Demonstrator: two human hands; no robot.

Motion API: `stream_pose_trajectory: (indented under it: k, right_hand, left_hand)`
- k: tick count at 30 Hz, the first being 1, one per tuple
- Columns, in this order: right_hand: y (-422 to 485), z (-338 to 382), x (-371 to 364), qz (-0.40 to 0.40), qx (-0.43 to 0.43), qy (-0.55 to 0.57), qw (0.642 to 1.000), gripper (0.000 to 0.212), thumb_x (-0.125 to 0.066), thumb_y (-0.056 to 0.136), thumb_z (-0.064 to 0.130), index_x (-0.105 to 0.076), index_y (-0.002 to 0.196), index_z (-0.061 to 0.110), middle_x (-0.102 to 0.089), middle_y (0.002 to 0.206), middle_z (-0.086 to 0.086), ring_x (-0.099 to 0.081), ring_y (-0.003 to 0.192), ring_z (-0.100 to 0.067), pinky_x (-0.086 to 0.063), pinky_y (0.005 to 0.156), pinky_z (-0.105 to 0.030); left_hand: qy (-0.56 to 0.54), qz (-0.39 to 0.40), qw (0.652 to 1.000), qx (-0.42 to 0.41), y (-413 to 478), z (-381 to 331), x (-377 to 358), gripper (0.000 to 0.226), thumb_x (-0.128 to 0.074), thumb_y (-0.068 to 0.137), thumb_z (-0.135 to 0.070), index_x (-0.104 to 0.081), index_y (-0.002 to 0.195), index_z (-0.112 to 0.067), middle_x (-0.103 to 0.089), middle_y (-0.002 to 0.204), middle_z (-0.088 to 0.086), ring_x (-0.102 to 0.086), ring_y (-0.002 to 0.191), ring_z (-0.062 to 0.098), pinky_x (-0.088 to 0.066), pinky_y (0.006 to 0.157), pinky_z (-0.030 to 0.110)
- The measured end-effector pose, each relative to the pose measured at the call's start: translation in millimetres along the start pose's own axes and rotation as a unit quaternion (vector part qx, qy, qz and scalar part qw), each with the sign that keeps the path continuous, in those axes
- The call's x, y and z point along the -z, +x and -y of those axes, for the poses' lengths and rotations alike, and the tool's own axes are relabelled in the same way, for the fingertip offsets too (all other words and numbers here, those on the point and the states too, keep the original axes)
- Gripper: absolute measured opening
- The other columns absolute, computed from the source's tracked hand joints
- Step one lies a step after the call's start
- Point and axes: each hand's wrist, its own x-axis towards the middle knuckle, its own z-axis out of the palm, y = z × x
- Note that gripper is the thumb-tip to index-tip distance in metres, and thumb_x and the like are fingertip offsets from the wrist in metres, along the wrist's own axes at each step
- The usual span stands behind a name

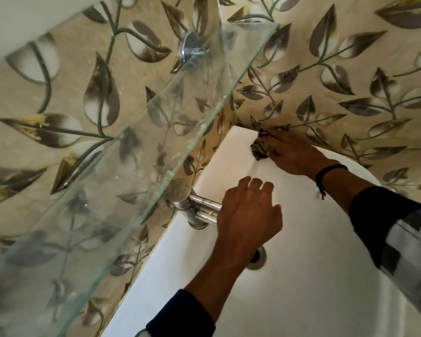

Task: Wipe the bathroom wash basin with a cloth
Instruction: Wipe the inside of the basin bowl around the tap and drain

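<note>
The white wash basin (pixel 309 276) fills the lower right, set into a corner of leaf-patterned wall tiles. My right hand (pixel 294 152) presses a dark crumpled cloth (pixel 260 147) on the basin's far corner ledge, against the wall. Its fingers curl over the cloth, and only the cloth's left part shows. My left hand (pixel 248 215) grips the steel tap (pixel 199 207) that sticks out of the wall above the basin, hiding the spout's end. The drain (pixel 259 259) peeks out beneath my left wrist.
A glass shelf (pixel 122 166) runs diagonally above the tap, held by a chrome bracket (pixel 190 46). Leaf-patterned tiled walls (pixel 350 81) close in the basin on two sides.
</note>
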Motion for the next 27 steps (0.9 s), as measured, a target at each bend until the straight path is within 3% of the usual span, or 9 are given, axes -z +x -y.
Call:
stream_pose_trajectory:
  k: [4, 11, 17, 23, 27]
  right_hand:
    - [15, 17, -6, -0.004, -0.008, 0.015, 1.000, 0.051, -0.042, 0.103, 0.025, -0.031, 0.153, 0.024, -0.010, 0.165, -0.001, -0.006, 0.152, -0.025, -0.008, 0.122, -0.048]
    - [21, 10, -2, 0.070, -0.008, 0.036, 0.997, 0.051, -0.030, 0.105, 0.042, -0.022, 0.154, 0.033, -0.001, 0.165, 0.007, 0.003, 0.152, -0.017, -0.001, 0.123, -0.048]
    - [24, 21, -15, -0.024, -0.016, 0.023, 0.999, 0.049, -0.040, 0.103, 0.037, -0.034, 0.151, 0.026, -0.016, 0.164, 0.001, -0.008, 0.152, -0.022, -0.007, 0.120, -0.048]
    - [44, 32, -3, 0.069, 0.032, 0.004, 0.997, 0.051, -0.030, 0.105, 0.042, -0.020, 0.155, 0.034, -0.003, 0.166, 0.005, 0.004, 0.152, -0.020, -0.001, 0.120, -0.049]
    - [37, 10, -2, 0.067, 0.044, -0.016, 0.997, 0.052, -0.029, 0.104, 0.046, -0.019, 0.154, 0.038, -0.002, 0.165, 0.010, 0.003, 0.152, -0.014, -0.003, 0.120, -0.050]
  left_hand:
    - [0.001, -0.009, 1.000, 0.007, 0, -1, 1, 0.044, -0.059, 0.089, -0.043, -0.061, 0.126, -0.020, -0.064, 0.123, 0.000, -0.054, 0.121, 0.019, -0.048, 0.089, 0.038]
    - [-0.007, -0.006, 1.000, 0.012, 1, 0, 6, 0.038, -0.056, 0.089, -0.046, -0.064, 0.116, -0.021, -0.066, 0.111, -0.003, -0.057, 0.110, 0.017, -0.049, 0.078, 0.034]
    - [0.012, -0.008, 1.000, 0.002, 0, -3, 3, 0.037, -0.056, 0.089, -0.043, -0.064, 0.117, -0.020, -0.067, 0.107, -0.001, -0.058, 0.105, 0.018, -0.047, 0.074, 0.033]
    - [0.001, -0.002, 1.000, 0.003, -1, -2, 6, 0.038, -0.055, 0.091, -0.044, -0.063, 0.119, -0.020, -0.067, 0.110, -0.002, -0.057, 0.108, 0.018, -0.048, 0.078, 0.035]
    - [0.006, -0.010, 1.000, -0.001, -1, -2, 4, 0.036, -0.055, 0.090, -0.042, -0.064, 0.116, -0.020, -0.067, 0.107, -0.002, -0.057, 0.104, 0.018, -0.046, 0.074, 0.034]
